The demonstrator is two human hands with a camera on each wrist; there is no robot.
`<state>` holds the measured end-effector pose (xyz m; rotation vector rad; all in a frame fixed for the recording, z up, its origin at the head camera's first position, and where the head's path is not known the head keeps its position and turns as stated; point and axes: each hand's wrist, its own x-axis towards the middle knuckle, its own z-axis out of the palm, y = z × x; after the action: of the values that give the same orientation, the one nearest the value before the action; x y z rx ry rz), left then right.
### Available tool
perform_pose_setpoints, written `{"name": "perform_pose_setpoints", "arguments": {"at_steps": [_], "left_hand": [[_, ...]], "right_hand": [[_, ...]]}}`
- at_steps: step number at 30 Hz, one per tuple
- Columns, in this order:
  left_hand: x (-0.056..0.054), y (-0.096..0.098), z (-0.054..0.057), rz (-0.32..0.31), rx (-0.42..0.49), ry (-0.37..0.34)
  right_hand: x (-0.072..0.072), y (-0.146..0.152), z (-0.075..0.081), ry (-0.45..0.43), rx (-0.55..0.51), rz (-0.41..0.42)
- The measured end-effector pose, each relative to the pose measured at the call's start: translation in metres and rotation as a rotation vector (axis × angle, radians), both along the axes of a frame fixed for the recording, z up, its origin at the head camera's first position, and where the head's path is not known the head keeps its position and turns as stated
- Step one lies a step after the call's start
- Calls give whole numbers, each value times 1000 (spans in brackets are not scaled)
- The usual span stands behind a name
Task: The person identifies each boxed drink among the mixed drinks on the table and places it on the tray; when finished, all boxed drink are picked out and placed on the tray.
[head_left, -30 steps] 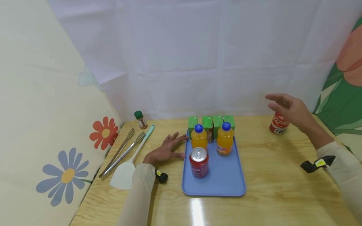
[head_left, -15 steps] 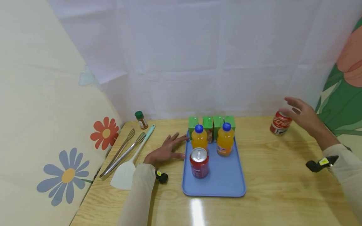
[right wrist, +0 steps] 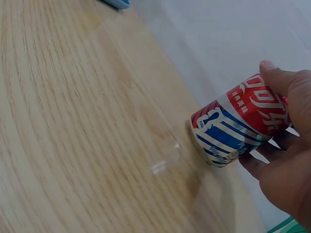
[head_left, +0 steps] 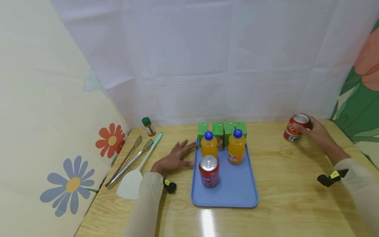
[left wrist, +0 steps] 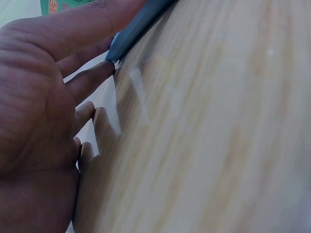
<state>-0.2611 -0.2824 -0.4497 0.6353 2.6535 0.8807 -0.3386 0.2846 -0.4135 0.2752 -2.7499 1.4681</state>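
Observation:
My right hand [head_left: 318, 131] grips an upright red cola can [head_left: 293, 131] at the table's back right, thumb on the near side and fingers round the far side. In the right wrist view the can's [right wrist: 233, 124] blue-striped lower part shows, its base close over the wood. My left hand [head_left: 174, 159] lies with fingers spread at the left rim of a blue tray [head_left: 234, 194], thumb and index fingertip right at the edge. On the tray stand another red can [head_left: 209, 176], two orange drink bottles with blue caps [head_left: 236, 149] and several green drink cartons [head_left: 203, 128].
Left of the tray lie metal tongs [head_left: 127, 167] and a white spatula [head_left: 130, 184] with a mint handle. A small green-capped spice jar [head_left: 148, 126] stands behind them. White cloth [head_left: 189, 95] hangs along the table's back edge, with flower-patterned walls on both sides.
My right hand has come down from above the cola can, shifting to its right side, and has closed round it. My left hand and the tray have stayed put.

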Motion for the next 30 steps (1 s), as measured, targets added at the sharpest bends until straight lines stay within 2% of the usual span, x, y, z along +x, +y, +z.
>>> {"name": "perform_pose_setpoints", "arguments": {"at_steps": [5, 14, 30], "left_hand": [[0, -1, -1, 3, -3, -1], [1, -1, -1, 4, 1, 5], [2, -1, -2, 16, 1, 6]], "right_hand": [[2, -3, -4, -16, -28, -35], [4, -7, -2, -15, -60, -84], [9, -17, 1, 47, -72, -142]]}}
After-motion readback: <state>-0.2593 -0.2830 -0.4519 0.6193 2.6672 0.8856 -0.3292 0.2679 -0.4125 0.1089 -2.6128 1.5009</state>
